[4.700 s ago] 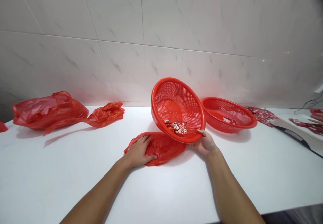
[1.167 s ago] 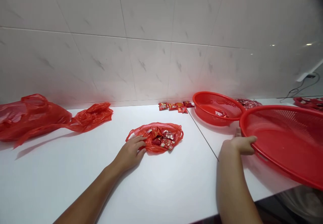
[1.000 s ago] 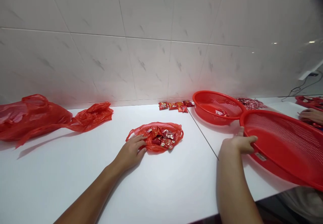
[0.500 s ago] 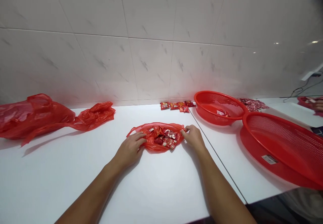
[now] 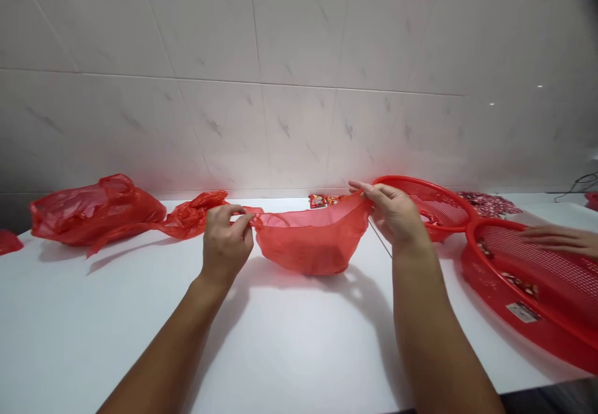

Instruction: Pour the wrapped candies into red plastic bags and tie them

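My left hand (image 5: 225, 239) and my right hand (image 5: 390, 215) pinch the two handles of a thin red plastic bag (image 5: 312, 243), holding it up above the white counter (image 5: 299, 339). The bag hangs between them in a sagging curve, its mouth stretched wide. Its red film hides whatever lies inside. Beyond my right hand stands a red plastic colander (image 5: 432, 205), partly hidden by that hand.
A second red colander (image 5: 527, 277) lies at the right with a few packets inside, and another person's hand (image 5: 558, 239) rests on it. Small snack packets (image 5: 322, 200) line the wall. A bulky red bag (image 5: 96, 211) lies at the left. White tile rises behind.
Both hands have lifted the bag off the counter by its handles, and the packets in it are no longer visible. Another person's hand now rests on the right colander.
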`<state>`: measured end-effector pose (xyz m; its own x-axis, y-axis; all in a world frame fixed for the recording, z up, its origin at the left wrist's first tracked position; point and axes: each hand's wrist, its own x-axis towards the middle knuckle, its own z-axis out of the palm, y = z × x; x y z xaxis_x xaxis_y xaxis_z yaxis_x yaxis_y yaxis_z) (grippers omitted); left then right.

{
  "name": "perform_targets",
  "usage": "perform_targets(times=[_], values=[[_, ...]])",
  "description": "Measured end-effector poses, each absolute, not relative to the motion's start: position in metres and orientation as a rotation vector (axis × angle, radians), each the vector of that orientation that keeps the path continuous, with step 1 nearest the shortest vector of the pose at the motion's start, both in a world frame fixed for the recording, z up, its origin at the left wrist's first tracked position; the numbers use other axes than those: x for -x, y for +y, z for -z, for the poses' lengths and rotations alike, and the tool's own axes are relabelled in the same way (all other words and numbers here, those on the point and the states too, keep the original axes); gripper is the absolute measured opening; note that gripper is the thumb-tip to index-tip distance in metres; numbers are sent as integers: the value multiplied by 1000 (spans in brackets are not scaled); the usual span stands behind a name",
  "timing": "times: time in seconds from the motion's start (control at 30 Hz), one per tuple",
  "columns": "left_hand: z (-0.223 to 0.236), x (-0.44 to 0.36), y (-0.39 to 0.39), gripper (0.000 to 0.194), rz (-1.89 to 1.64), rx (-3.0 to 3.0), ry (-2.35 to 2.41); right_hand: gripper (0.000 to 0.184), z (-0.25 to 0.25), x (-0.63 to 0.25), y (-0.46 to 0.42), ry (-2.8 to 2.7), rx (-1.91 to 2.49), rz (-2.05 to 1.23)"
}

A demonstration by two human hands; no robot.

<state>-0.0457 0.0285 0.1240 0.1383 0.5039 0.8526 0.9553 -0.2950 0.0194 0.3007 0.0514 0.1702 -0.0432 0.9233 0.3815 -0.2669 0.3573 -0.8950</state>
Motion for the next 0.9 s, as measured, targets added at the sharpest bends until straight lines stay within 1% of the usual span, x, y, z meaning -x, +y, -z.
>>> perform_targets(times=[0.13,0.27,0.33,0.47,0.57,0.67,0.77,0.83,0.9], values=[[-163,31,22,25,1043,1706,-1504,32,-190,-302,39,-1221,694,-1073],[-185,22,18,39,953,1815,-1682,34,-189,-301,34,-1200,671,-1076],[-194,20,16,42,871,1958,-1786,34,-189,-301,35,-1199,649,-1093],[-208,10,9,36,830,2172,-1800,30,-190,-303,37,-1140,642,-1107],[-214,-4,5,32,938,2201,-1676,33,-189,-308,38,-1154,689,-1063],[-216,-17,5,20,1112,2089,-1596,36,-186,-311,41,-1199,716,-960],[-216,-21,10,16,1166,1958,-1749,27,-185,-308,45,-1214,700,-839],[-216,-20,13,21,1105,1979,-1888,18,-184,-303,47,-1217,692,-734],[-216,-19,13,30,1015,2100,-1999,18,-184,-298,47,-1265,710,-683]])
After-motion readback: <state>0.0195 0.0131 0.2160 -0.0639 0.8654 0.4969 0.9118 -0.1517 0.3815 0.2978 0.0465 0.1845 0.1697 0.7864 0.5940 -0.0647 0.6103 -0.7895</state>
